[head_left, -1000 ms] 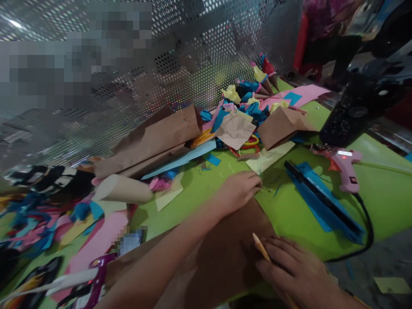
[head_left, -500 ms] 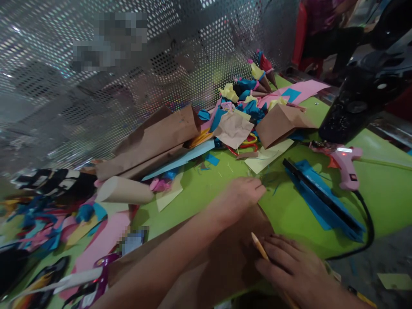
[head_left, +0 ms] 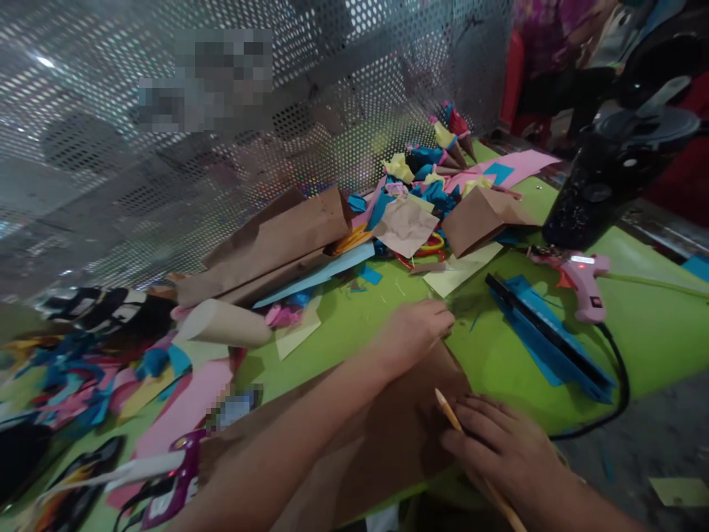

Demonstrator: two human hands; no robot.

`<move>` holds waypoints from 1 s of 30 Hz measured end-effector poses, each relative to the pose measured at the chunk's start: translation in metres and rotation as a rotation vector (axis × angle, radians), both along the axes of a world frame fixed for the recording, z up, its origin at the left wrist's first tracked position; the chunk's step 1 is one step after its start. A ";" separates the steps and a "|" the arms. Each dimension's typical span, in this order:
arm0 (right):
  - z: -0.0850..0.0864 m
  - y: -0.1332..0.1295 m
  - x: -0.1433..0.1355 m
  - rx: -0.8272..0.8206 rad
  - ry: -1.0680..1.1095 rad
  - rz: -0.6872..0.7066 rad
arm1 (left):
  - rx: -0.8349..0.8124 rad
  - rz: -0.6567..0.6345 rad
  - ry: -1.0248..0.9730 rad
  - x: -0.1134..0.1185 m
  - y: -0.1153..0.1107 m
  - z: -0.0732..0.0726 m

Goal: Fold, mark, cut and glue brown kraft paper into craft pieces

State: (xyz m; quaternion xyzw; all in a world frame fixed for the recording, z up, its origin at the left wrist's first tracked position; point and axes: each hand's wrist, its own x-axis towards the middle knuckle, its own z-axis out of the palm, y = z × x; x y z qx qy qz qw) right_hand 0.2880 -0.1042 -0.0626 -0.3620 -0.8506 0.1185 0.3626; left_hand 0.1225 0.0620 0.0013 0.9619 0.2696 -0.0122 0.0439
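A large sheet of brown paper [head_left: 388, 436] lies on the green table at the front. My left hand [head_left: 418, 332] rests at the paper's far edge, its fingers curled; what they hold, if anything, is hidden. Near the right edge of the sheet, my right hand [head_left: 498, 440] lies over the paper with a pencil [head_left: 450, 410] between thumb and fingers, its tip pointing away from me. Right of the hands, a black bar [head_left: 546, 336] sits on blue paper [head_left: 521, 295].
A pink glue gun [head_left: 584, 277] with a black cord and a dark tumbler [head_left: 598, 177] stand at right. Folded brown paper [head_left: 277, 244], a cardboard tube [head_left: 227, 323] and paper cones [head_left: 454, 144] line the perforated screen. A person sits beyond.
The view has shifted slightly, so the table items sit a little differently in the frame. Both hands keep nearly the same places on the paper, and the pencil is still in my right hand.
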 end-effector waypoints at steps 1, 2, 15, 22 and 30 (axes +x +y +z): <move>0.000 0.000 0.000 0.000 0.006 -0.003 | -0.004 -0.005 -0.002 0.000 -0.001 0.001; 0.000 0.000 0.000 -0.003 0.007 -0.005 | -0.004 -0.011 0.000 0.001 -0.003 0.001; 0.002 -0.001 0.000 -0.034 -0.003 0.001 | 0.066 -0.033 0.038 0.006 -0.013 0.003; -0.002 -0.003 -0.003 0.019 -0.038 -0.047 | 0.025 0.056 -0.044 0.008 -0.012 -0.010; -0.002 -0.002 -0.001 -0.008 -0.041 0.002 | -0.433 0.484 -0.724 -0.004 0.022 0.024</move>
